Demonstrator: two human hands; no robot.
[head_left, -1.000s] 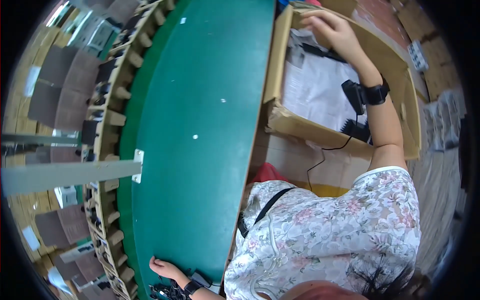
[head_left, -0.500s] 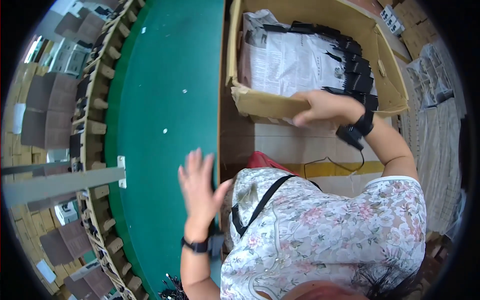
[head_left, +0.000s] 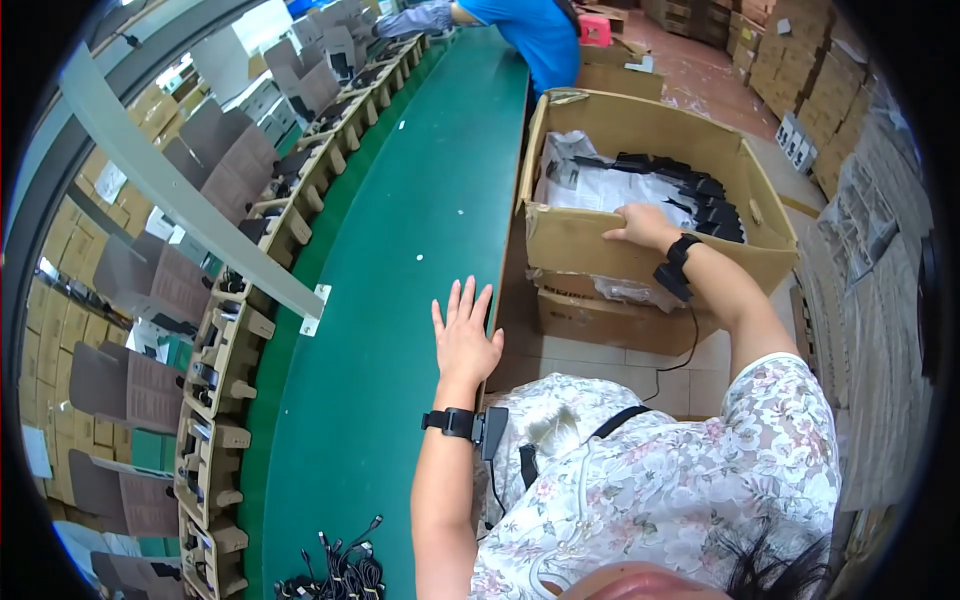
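Note:
My left hand [head_left: 467, 342] lies on the green tabletop [head_left: 385, 400] near its right edge, fingers stretched out and nothing held. To the right, my right hand [head_left: 648, 227] grips the near rim of an open cardboard box [head_left: 590, 243], its fingers bent over the edge. Inside that box, several flat black pieces [head_left: 715, 212] lie in an overlapping row along the far and right sides. White printed sheeting [head_left: 600, 187] is spread beneath them. What the black pieces are, I cannot make out. A black strap with a small device circles each of my wrists.
Bundled black cables [head_left: 340, 572] lie at the table's near end. Cardboard trays [head_left: 215, 365] with small dark parts line its left side, below a slanting metal bar [head_left: 190, 185]. A co-worker in blue [head_left: 535, 40] stands at the far end. Another carton [head_left: 585, 318] is under the box.
My view has swung up, bringing the co-worker and cables into sight. My left hand now rests flat with fingers forward; my right hand stays at the box's near rim.

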